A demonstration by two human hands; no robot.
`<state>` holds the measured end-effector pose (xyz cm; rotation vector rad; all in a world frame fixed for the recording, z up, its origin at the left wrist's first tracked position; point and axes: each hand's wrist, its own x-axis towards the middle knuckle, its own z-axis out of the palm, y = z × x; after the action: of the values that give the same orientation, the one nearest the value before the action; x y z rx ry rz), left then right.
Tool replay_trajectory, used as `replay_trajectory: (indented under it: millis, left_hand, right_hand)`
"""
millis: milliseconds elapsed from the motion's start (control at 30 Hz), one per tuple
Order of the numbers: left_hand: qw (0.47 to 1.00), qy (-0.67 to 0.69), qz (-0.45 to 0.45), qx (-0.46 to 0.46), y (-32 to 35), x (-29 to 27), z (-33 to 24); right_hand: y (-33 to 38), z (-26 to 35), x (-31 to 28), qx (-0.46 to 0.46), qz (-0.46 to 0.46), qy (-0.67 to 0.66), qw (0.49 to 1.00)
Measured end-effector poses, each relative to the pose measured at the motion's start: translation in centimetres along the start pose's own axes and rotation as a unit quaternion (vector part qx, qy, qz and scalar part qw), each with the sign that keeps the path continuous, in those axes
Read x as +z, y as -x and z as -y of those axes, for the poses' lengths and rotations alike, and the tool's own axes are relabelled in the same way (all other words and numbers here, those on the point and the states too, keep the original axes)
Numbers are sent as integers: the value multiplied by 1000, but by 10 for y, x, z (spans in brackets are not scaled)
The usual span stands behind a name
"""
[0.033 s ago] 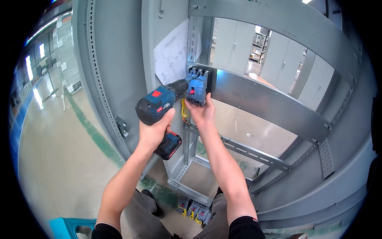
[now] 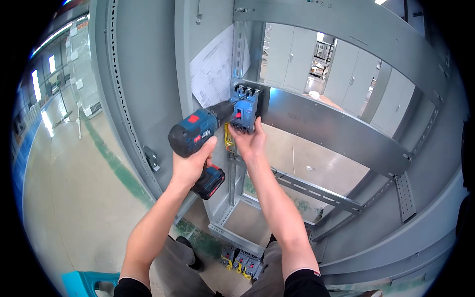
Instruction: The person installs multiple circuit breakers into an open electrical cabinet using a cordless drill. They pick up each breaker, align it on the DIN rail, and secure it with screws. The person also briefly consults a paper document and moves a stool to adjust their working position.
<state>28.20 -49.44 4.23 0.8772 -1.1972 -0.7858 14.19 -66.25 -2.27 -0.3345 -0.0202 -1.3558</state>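
Observation:
My left hand [image 2: 190,166] grips the handle of a blue cordless drill [image 2: 198,131] with a black-and-red battery. Its bit points right, at the upper left part of a blue circuit breaker [image 2: 246,106]. The breaker sits against the left end of a grey metal crossbar [image 2: 326,126] inside an open cabinet frame. My right hand [image 2: 251,142] holds the breaker from below, fingers wrapped on its lower edge. Yellow wires [image 2: 228,138] hang just left of that hand.
A paper sheet [image 2: 213,74] is stuck on the panel behind the drill. A perforated upright [image 2: 118,94] stands at the left, and a slotted rail [image 2: 307,186] crosses lower down. Several spare breakers [image 2: 241,260] lie on the floor by my legs. A teal stool [image 2: 84,285] is at bottom left.

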Motion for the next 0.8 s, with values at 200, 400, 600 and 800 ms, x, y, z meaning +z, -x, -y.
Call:
replay_trajectory:
  millis: [200,400,600,800]
  left_hand:
    - [999,-32,-15,37,23,0,14]
    - [999,-18,-12,31,16,9,8]
    - [999,-34,-1,32,7,11,-1]
    - [998,-53,13,35,-1,4,-10]
  right_hand:
    - [9,0,0,-16,-2,25,1000]
    - [5,7,9,-17,22,21,999]
    - [3,9,19,-27,-17,12,999]
    - [6,11,23,-37,-38,16,998]
